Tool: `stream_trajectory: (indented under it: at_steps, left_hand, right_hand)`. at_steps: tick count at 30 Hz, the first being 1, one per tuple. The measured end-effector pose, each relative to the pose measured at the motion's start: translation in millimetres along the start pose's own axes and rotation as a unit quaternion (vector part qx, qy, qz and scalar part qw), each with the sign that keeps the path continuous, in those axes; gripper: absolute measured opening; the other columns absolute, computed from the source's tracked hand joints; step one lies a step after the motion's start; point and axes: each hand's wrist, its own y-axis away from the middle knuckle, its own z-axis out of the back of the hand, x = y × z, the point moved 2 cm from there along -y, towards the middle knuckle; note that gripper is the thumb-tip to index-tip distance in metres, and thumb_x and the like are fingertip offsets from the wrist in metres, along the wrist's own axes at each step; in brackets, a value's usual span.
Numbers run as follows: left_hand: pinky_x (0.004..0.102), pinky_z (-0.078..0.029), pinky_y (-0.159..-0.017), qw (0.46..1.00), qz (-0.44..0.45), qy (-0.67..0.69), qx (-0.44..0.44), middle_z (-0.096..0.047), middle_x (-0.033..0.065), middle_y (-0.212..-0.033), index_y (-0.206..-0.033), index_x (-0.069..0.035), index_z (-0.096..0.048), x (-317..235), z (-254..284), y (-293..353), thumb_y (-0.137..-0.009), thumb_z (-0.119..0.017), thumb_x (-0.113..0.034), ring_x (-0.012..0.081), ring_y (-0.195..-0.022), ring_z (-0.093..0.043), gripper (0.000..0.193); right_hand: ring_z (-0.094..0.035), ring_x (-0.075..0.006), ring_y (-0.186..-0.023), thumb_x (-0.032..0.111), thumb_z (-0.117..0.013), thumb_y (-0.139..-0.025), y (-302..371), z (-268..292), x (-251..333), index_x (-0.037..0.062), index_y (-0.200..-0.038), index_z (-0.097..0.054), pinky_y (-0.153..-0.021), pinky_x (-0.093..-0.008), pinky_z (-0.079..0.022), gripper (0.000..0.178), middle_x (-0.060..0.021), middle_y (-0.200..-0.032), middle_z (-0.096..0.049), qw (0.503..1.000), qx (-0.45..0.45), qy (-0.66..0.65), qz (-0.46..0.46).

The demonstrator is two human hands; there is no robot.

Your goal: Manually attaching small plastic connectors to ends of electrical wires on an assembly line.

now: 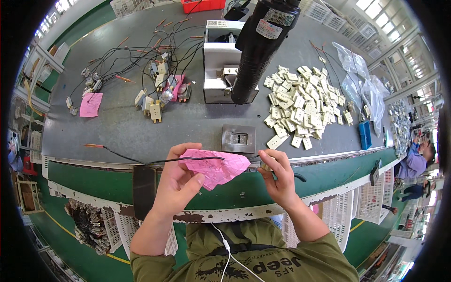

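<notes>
Over the front edge of the bench, my left hand (173, 190) pinches a crumpled pink paper slip (218, 170) between thumb and fingers. A black cable (136, 161) runs across that hand and over the paper, its orange-brown tip lying on the bench to the left. My right hand (280, 183) is closed around the cable near the paper's right end. Past its fingers a short black cable piece shows. A small pale part may sit under the fingertips, but I cannot make it out. Just beyond both hands stands a dark metal block (238, 138) with a recessed slot.
A black powered tool (263, 47) rises over a white fixture (217, 66) at the back. Cream sockets (305, 101) are heaped to the right, near clear plastic bags (371, 94) and a blue container (364, 135). Wired sockets (155, 110) and another pink slip (90, 104) lie left.
</notes>
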Motion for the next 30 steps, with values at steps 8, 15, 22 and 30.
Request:
stream_trajectory:
  at_steps: [8, 15, 22, 30]
  left_hand:
    - [0.0168, -0.034, -0.060, 0.974, -0.044, -0.184, -0.125, -0.043, -0.0067, -0.076, -0.137, -0.004, -0.041, -20, 43, -12, -0.101, -0.049, -0.029, 0.0006, -0.066, -0.041, 0.045]
    - [0.0194, -0.037, -0.052, 0.965, -0.037, -0.168, -0.196, -0.051, -0.0033, -0.071, -0.131, -0.008, -0.041, -17, 51, -15, -0.103, -0.044, -0.033, 0.0046, -0.057, -0.046, 0.038]
    - [0.0313, -0.048, -0.089, 0.971, 0.036, -0.235, 0.024, -0.057, 0.0079, -0.117, -0.137, -0.004, -0.039, 43, 9, 14, -0.095, -0.058, -0.010, 0.0177, -0.105, -0.059, 0.047]
    - [0.0316, -0.048, -0.091, 0.981, 0.009, -0.191, -0.031, -0.058, 0.0102, -0.119, -0.137, -0.003, -0.043, 56, 11, 15, -0.090, -0.066, -0.010, 0.0179, -0.107, -0.059, 0.053]
  right_hand:
    - [-0.060, -0.0273, -0.092, 0.001, -0.071, -0.076, -13, 2, 10, 0.0097, -0.125, -0.058, -0.079, -0.0382, -0.049, 0.051, -0.0090, -0.106, -0.064, 0.987, 0.156, 0.034, 0.010]
    - [-0.062, -0.0205, -0.101, -0.003, -0.066, -0.082, -22, 0, 20, 0.0049, -0.133, -0.050, -0.088, -0.0320, -0.048, 0.054, -0.0104, -0.113, -0.064, 0.950, 0.218, -0.147, -0.167]
    - [-0.058, -0.0157, -0.108, 0.001, -0.065, -0.088, -22, -50, 24, 0.0003, -0.128, -0.049, -0.094, -0.0285, -0.046, 0.043, -0.0081, -0.119, -0.058, 0.884, 0.175, -0.347, -0.260]
    - [-0.062, -0.0288, -0.092, 0.006, -0.072, -0.079, -32, -43, 35, 0.0062, -0.119, -0.061, -0.082, -0.0370, -0.051, 0.041, -0.0100, -0.105, -0.060, 0.965, 0.153, -0.162, -0.140]
